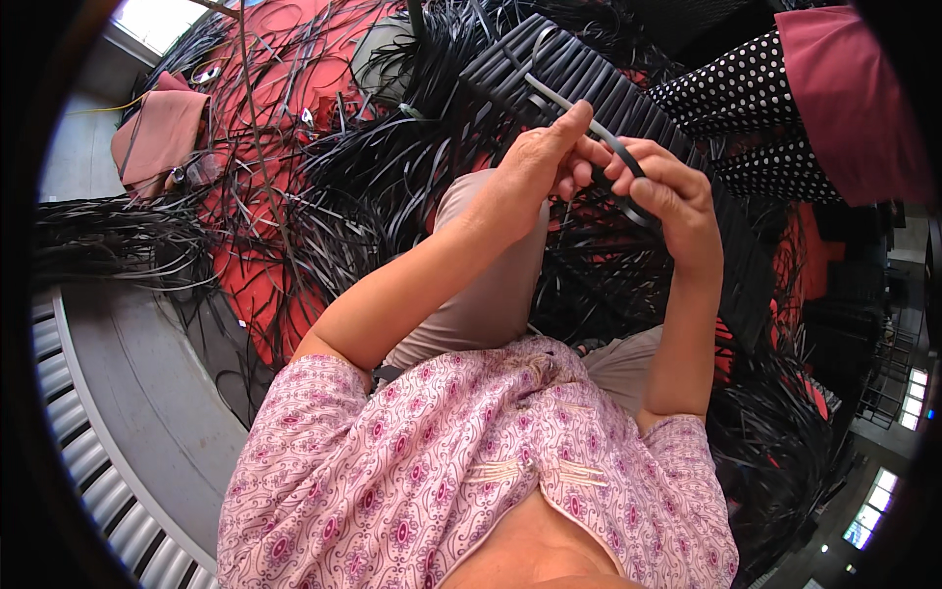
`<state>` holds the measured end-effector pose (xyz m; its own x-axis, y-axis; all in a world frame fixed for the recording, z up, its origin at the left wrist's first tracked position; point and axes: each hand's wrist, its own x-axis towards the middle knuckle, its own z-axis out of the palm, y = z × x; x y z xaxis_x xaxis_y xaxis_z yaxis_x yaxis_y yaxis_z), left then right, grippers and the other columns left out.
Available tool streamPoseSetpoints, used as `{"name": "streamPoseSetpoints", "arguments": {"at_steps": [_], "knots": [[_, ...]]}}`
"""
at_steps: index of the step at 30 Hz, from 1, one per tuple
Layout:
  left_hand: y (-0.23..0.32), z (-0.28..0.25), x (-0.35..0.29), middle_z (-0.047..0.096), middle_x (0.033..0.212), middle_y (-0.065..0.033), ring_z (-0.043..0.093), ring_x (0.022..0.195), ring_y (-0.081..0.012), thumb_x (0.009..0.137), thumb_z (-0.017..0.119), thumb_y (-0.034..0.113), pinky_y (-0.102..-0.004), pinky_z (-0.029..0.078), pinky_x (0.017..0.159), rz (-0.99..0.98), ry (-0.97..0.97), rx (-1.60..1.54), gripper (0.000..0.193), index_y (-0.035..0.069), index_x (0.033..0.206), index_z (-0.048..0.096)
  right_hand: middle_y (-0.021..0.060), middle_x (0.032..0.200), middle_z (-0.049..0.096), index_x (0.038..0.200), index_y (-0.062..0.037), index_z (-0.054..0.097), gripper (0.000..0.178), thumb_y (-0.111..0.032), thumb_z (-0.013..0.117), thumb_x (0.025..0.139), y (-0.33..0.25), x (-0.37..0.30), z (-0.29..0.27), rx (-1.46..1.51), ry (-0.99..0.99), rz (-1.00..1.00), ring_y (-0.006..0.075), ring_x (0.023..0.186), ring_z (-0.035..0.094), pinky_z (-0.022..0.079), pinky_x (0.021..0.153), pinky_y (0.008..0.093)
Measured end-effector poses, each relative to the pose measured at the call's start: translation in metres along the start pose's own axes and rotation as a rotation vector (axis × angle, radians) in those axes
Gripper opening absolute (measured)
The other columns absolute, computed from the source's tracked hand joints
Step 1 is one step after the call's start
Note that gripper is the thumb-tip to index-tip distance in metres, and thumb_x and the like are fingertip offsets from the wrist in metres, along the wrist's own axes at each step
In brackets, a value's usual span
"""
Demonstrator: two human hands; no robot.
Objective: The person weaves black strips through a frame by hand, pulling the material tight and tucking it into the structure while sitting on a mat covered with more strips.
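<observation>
A narrow, flat black strip (610, 142) runs between my two hands and bends in a curve, its far end reaching up and left. My left hand (535, 172) is closed, thumb raised along the strip and fingers curled under it. Thumb and fingers of my right hand (675, 196) pinch the same strip where it loops down. Just beyond both hands lies a dark woven piece (579, 74) of ribbed black bands, slanting from upper left to lower right. Part of it is hidden behind my right hand and forearm.
Loose black strips (383, 167) lie tangled over a red sheet (280, 59). At right is a person in a polka-dot garment (731, 93). A pinkish cloth-like piece (157, 137) lies far left. A grey curved edge with metal rollers (93, 461) fills the lower left.
</observation>
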<state>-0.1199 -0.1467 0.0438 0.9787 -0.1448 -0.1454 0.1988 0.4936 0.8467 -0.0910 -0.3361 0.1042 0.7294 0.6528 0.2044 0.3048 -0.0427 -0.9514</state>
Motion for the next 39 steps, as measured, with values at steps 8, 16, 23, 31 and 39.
{"name": "streamPoseSetpoints", "arguments": {"at_steps": [8,16,23,31,39], "knots": [[-0.016,0.002,0.015,0.063,0.076,0.0004,0.049,0.052,-0.0046,0.1,0.06,0.034,-0.0208,0.044,0.052,-0.074,0.101,-0.474,0.033,0.002,0.099,0.066,0.0149,0.113,0.065,0.103,0.007,0.071,0.029,-0.02,0.068,0.092,-0.005,-0.083,-0.003,0.068,-0.131,0.209,0.0236,0.107,0.063,0.051,0.092,0.0343],[-0.033,0.057,-0.051,0.064,0.075,0.0001,0.056,0.055,-0.0061,0.1,0.059,0.027,-0.0208,0.045,0.052,-0.102,-0.294,0.173,0.03,0.002,0.091,0.071,0.0151,0.113,0.068,0.13,0.0064,0.056,0.052,-0.036,0.055,0.101,0.008,-0.042,-0.009,0.356,0.224,0.43,0.0203,0.094,0.068,0.055,0.079,0.0302],[-0.044,0.05,-0.052,0.063,0.072,-0.0064,0.064,0.06,-0.0123,0.099,0.061,0.025,-0.0278,0.051,0.056,0.036,-0.269,0.408,0.031,-0.003,0.085,0.065,0.007,0.09,0.069,0.124,0.0023,0.062,0.029,-0.013,0.059,0.099,-0.008,0.016,-0.001,0.537,0.416,0.372,0.0145,0.074,0.066,0.049,0.059,0.024],[-0.057,0.027,-0.045,0.065,0.083,-0.0133,0.065,0.081,-0.0333,0.096,0.061,0.025,-0.04,0.053,0.07,0.505,-0.232,0.82,0.026,0.001,0.09,0.069,0.0007,0.075,0.063,0.116,0.0,0.066,0.024,-0.017,0.059,0.1,-0.004,0.079,0.016,0.229,0.46,0.274,0.0042,0.053,0.05,0.033,0.042,0.0153],[-0.023,-0.022,-0.049,0.066,0.082,-0.0137,0.066,0.079,-0.0303,0.093,0.065,0.023,-0.0388,0.051,0.069,0.474,-0.13,0.948,0.022,0.001,0.091,0.07,-0.006,0.074,0.064,0.102,-0.0045,0.074,0.017,-0.019,0.07,0.093,0.047,0.11,0.034,-0.079,0.258,0.366,-0.001,0.058,0.053,0.037,0.048,0.0134]]}}
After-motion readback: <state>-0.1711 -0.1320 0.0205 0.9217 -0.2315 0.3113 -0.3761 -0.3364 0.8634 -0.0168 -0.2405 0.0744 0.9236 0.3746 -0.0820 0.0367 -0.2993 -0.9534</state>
